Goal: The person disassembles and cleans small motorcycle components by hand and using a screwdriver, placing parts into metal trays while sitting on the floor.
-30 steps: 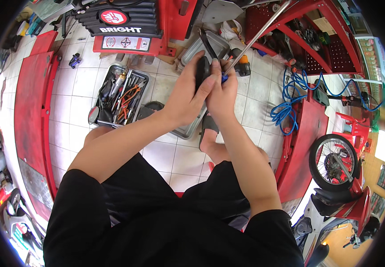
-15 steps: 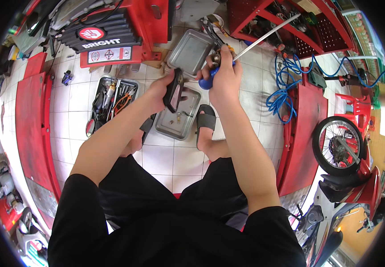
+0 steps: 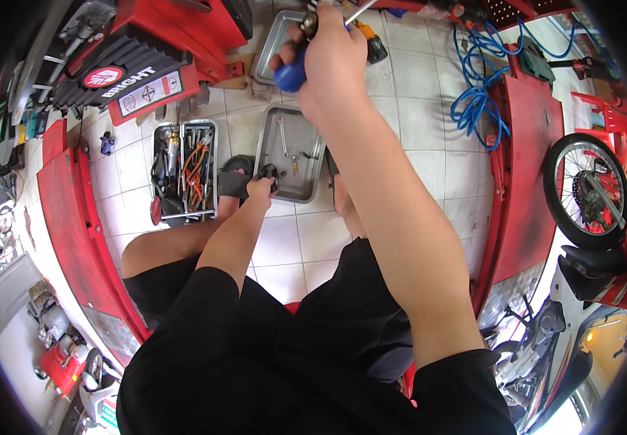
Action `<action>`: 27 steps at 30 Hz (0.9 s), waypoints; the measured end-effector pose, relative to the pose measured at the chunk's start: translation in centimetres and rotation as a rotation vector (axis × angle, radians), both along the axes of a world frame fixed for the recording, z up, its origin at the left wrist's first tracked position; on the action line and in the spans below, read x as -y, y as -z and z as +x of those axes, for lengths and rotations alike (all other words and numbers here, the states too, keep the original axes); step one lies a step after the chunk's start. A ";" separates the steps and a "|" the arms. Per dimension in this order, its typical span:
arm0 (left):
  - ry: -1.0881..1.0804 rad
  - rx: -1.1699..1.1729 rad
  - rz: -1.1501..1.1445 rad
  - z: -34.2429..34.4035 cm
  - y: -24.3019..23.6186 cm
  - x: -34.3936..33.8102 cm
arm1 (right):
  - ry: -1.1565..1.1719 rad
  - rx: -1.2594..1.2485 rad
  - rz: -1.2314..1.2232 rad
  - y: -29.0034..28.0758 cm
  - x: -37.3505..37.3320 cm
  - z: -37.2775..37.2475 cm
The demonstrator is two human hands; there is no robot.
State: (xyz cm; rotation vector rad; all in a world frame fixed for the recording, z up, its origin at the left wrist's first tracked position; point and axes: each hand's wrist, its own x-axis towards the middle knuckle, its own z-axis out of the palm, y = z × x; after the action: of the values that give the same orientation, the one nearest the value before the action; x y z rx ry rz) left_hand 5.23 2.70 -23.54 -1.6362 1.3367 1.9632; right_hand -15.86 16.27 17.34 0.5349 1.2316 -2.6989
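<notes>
Partly hidden: the right hand (image 3: 331,58) was clenched round the blue handle of a screwdriver (image 3: 293,75), whose metal shaft ran up and right and was cut off by the top edge of the view; what its tip met could not be told. A small dark metal piece sat against the fingers (image 3: 306,27) at the top of that hand, too close to the edge to make out.

Left hand (image 3: 261,185): fingers closed on a small dark part (image 3: 270,172) at the near left corner of the lower metal tray (image 3: 288,190); the part's kind could not be made out, and whether it rested on the tray rim or hung just above it could not be told.

Change from half a second before: both hands had been together up at the screwdriver, the left holding a dark piece; the left hand had since dropped to the lower tray, while the right stayed high on the blue handle.

Surroundings, on the white tiled floor (image 3: 415,94):
- lower metal tray, holding a wrench and a few small loose bits;
- second metal tray (image 3: 273,43) above it, partly covered by the right hand;
- open tool box (image 3: 185,170) left of the lower tray, full of pliers and hand tools;
- coiled blue hose (image 3: 476,101) to the right;
- red body panels (image 3: 524,167) on both sides;
- spoked wheel (image 3: 589,188) at the right;
- dark sandal (image 3: 235,177) on the left foot, just beside the left hand.

The right forearm crossed the middle of the view and covered the floor behind it.
</notes>
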 end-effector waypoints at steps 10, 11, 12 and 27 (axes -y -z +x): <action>0.101 0.104 0.020 0.4 0.6 2.6 | -0.018 0.006 -0.047 -0.6 0.6 -0.1; 0.066 0.083 0.007 0.5 0.4 2.7 | -0.026 0.021 -0.025 -0.5 0.8 0.1; 0.040 0.062 0.003 0.0 -0.4 1.7 | -0.024 0.036 0.006 -0.3 0.5 0.2; 0.147 -0.715 0.268 -11.3 -35.8 1.9 | -0.486 0.090 0.091 0.3 2.0 4.2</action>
State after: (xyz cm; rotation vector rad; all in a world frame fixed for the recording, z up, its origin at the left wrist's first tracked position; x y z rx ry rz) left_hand -6.11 0.84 12.27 -0.7045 1.2624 2.6069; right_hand -11.67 14.29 17.00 0.3101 1.2689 -2.2026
